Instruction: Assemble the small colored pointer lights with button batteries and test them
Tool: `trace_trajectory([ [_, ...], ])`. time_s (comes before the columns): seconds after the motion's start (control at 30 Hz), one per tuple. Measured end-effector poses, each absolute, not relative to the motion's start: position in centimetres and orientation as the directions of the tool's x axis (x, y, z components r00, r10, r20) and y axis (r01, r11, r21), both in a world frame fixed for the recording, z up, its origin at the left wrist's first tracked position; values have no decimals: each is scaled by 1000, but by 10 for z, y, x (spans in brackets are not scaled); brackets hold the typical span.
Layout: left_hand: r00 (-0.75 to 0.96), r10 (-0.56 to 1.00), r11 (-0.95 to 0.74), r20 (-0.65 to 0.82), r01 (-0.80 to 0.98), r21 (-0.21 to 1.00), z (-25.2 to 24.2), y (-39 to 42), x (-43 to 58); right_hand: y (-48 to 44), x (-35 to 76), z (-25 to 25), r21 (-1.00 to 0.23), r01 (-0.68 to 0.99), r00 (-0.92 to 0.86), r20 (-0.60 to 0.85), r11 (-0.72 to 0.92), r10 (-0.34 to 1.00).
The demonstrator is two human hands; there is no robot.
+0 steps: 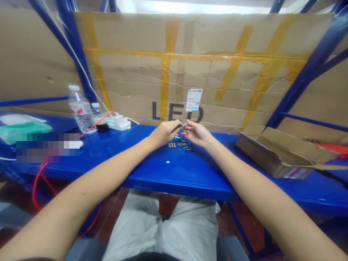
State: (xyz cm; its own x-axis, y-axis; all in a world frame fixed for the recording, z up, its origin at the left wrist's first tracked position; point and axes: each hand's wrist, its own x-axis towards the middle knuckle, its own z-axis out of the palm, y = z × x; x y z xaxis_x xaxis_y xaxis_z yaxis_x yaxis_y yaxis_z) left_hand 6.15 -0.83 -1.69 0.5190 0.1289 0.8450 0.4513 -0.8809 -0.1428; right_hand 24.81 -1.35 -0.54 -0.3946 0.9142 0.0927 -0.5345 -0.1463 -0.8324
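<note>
My left hand [168, 131] and my right hand [198, 133] meet just above the far part of the blue table. Both are closed in a pinch at the fingertips. Between them is a small silvery metal piece [185, 125], too small and partly covered for its kind to be clear. Below and in front of the hands lie several coloured carabiners [182, 144], in purple, green and dark tones; the hands partly hide some of them. Left of the carabiners sits a tight cluster of small shiny metal pieces [172, 145].
On the blue table [174, 174], a small round pale spot [168, 162] shows near the middle. An open cardboard box [282, 166] stands right. Leftward are a water bottle [81, 110], a dark-liquid bottle [100, 121] and a white power strip [119, 124]. Large cardboard [136, 83] rises behind.
</note>
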Motion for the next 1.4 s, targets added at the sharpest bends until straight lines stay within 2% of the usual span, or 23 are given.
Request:
trace_trajectory([
  [0.3, 543, 59, -883, 838, 420, -210, -18, -6, 62, -13, 248, -5, -820, -547, -407, 80, -172, 910],
  [0.6, 488, 153, -911, 859, 406, -68, -14, -17, 63, -15, 251, -5, -815, -537, -470, 74, -218, 880],
  [0.87, 534, 139, -873, 834, 464, -152, -14, -19, 65, -18, 249, -10, -860, -444, -532, 26, -252, 846],
  [1.03, 527, 163, -872, 834, 472, -128, -14, -20, 65, -14, 251, -12, -905, -385, -472, 27, -179, 881],
  [1.23, 537, 125, -907, 835, 402, -122, -13, -17, 64, -8, 253, -10, -915, -402, -343, 175, 24, 923],
  [1.4, 527, 106, -921, 843, 372, -116, -13, -15, 64, -9, 253, -10, -894, -443, -323, 225, 63, 919],
])
